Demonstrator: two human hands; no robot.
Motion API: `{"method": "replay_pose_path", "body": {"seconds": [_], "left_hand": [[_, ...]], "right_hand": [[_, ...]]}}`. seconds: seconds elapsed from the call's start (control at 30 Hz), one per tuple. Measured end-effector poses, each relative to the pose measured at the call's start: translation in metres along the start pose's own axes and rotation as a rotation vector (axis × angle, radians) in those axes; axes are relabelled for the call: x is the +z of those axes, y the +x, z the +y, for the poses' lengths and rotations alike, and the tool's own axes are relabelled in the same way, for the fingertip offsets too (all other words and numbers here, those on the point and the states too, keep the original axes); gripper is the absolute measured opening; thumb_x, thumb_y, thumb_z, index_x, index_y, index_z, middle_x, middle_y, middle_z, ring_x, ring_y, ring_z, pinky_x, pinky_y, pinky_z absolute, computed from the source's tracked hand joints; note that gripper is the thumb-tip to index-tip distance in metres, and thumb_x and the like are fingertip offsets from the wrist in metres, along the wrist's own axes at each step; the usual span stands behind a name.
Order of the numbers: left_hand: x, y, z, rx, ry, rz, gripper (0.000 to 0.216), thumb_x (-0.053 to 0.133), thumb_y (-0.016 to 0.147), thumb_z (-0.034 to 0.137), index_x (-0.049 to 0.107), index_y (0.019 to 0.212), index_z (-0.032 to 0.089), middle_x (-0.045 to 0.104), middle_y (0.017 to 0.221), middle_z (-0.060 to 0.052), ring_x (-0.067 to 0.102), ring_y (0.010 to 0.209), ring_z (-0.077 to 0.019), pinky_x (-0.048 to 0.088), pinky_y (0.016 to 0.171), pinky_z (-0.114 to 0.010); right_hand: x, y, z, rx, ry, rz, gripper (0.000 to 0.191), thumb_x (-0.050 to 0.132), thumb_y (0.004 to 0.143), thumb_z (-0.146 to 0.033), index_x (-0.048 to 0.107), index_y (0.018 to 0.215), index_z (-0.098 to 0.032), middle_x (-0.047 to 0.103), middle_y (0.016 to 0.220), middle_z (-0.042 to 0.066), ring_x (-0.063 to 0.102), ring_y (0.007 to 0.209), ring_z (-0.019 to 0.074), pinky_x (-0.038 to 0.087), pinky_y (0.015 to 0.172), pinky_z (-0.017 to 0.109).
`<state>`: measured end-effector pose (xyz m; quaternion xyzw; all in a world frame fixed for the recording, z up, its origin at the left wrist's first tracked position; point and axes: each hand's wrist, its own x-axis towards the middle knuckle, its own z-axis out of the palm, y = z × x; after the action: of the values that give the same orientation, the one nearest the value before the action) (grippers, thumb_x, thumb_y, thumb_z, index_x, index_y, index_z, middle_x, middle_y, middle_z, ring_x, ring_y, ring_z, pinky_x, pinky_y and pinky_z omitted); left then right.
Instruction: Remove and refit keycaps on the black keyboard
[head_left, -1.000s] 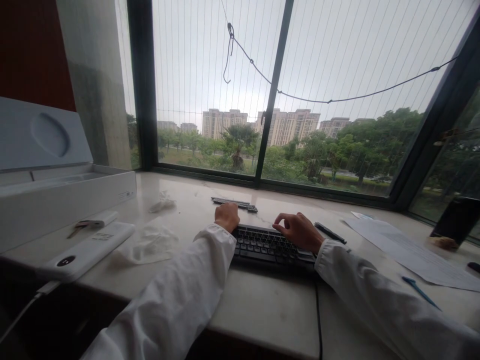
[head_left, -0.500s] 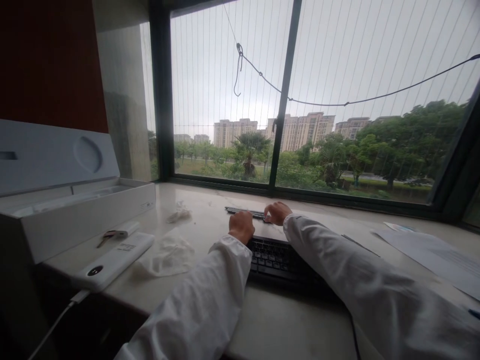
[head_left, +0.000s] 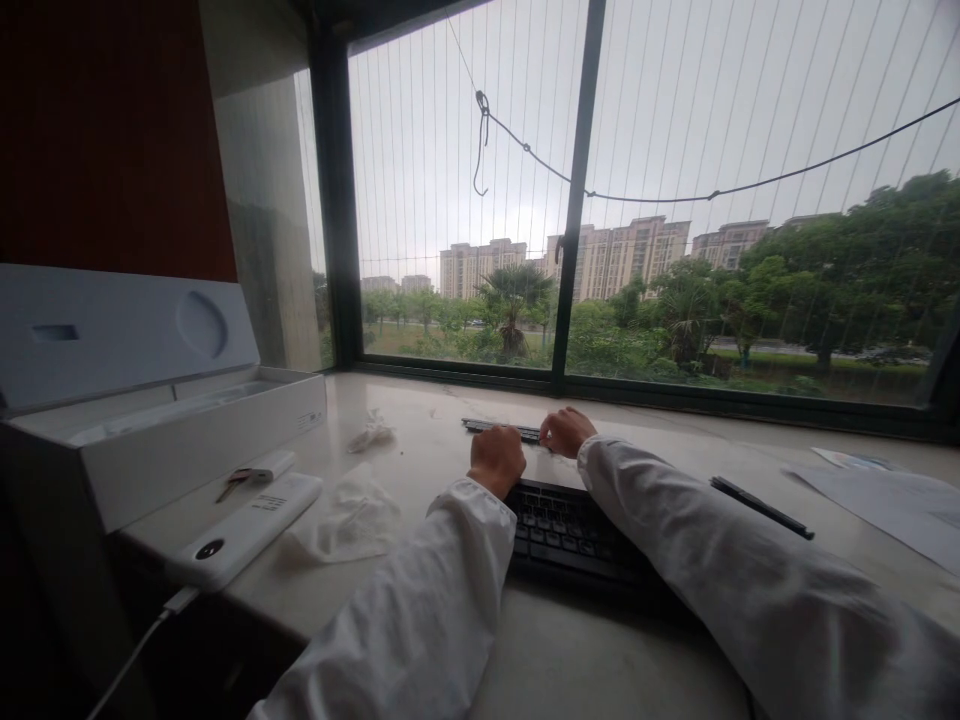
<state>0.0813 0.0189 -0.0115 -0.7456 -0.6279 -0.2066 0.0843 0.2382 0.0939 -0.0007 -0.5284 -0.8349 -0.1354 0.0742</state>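
A black keyboard point(head_left: 561, 522) lies on the sill-like table, partly under my right forearm. My left hand point(head_left: 497, 460) is closed with knuckles up at the keyboard's far left corner; its fingertips are hidden. Just beyond, a slim dark strip point(head_left: 480, 427) lies along the table, partly behind this hand. My right hand point(head_left: 568, 432) is past the keyboard's far edge, fingers bent down at the right end of the strip. Whether either hand pinches something small cannot be made out. Both arms wear loose white sleeves.
To the left stand an open white box point(head_left: 202, 430), a white power bank point(head_left: 251, 530) with a cable, a key point(head_left: 244, 480) and crumpled tissue point(head_left: 349, 520). On the right lie a dark thin bar point(head_left: 761, 507) and papers point(head_left: 885, 505). A window frame point(head_left: 574, 250) borders the far edge.
The view has shifted slightly, so everything sits a little further right. More of the dark bar beside my right sleeve shows. Both hands keep nearly the same places by the strip.
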Motion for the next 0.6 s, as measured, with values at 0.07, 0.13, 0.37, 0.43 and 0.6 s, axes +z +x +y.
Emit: {"method": "replay_pose_path", "body": {"seconds": [0.07, 0.13, 0.37, 0.43, 0.6], "left_hand": [[0.0, 0.0, 0.001, -0.005, 0.003, 0.011, 0.026, 0.045, 0.08, 0.021, 0.068, 0.091, 0.014, 0.067, 0.088, -0.015, 0.065, 0.085, -0.0266, 0.05, 0.074, -0.037], [-0.001, -0.001, 0.003, 0.013, -0.005, 0.004, 0.027, 0.045, 0.08, 0.02, 0.068, 0.091, 0.014, 0.067, 0.088, -0.014, 0.064, 0.086, -0.0253, 0.05, 0.075, -0.035], [-0.005, -0.008, 0.014, 0.188, -0.033, -0.019, 0.026, 0.044, 0.081, 0.022, 0.07, 0.085, 0.017, 0.068, 0.083, -0.011, 0.064, 0.08, -0.0227, 0.048, 0.072, -0.032], [-0.005, -0.009, 0.016, 0.227, -0.027, 0.001, 0.027, 0.043, 0.081, 0.022, 0.069, 0.083, 0.018, 0.068, 0.08, -0.011, 0.064, 0.078, -0.0231, 0.048, 0.069, -0.032], [-0.003, -0.011, 0.019, 0.325, -0.032, 0.033, 0.025, 0.043, 0.08, 0.021, 0.067, 0.076, 0.017, 0.067, 0.073, -0.01, 0.063, 0.071, -0.0239, 0.045, 0.062, -0.032]], "right_hand": [[-0.01, -0.007, 0.001, -0.017, 0.023, 0.024, 0.017, 0.06, 0.077, -0.033, 0.073, 0.084, -0.024, 0.071, 0.088, 0.005, 0.062, 0.086, 0.0195, 0.034, 0.086, 0.032], [-0.023, -0.019, 0.004, -0.045, 0.05, 0.036, 0.019, 0.058, 0.078, -0.036, 0.072, 0.082, -0.025, 0.071, 0.084, 0.003, 0.062, 0.081, 0.0176, 0.034, 0.085, 0.032], [-0.062, -0.098, 0.021, -0.072, 0.262, 0.0, 0.024, 0.055, 0.079, -0.041, 0.069, 0.077, -0.022, 0.07, 0.074, 0.003, 0.061, 0.072, 0.0163, 0.036, 0.08, 0.031], [-0.065, -0.123, 0.028, 0.004, 0.334, -0.011, 0.027, 0.054, 0.078, -0.045, 0.067, 0.079, -0.02, 0.068, 0.072, 0.003, 0.06, 0.07, 0.017, 0.039, 0.071, 0.029], [-0.052, -0.168, 0.046, 0.085, 0.601, 0.022, 0.044, 0.055, 0.076, -0.054, 0.065, 0.099, -0.018, 0.069, 0.089, 0.006, 0.06, 0.08, 0.0183, 0.044, 0.071, 0.029]]}}
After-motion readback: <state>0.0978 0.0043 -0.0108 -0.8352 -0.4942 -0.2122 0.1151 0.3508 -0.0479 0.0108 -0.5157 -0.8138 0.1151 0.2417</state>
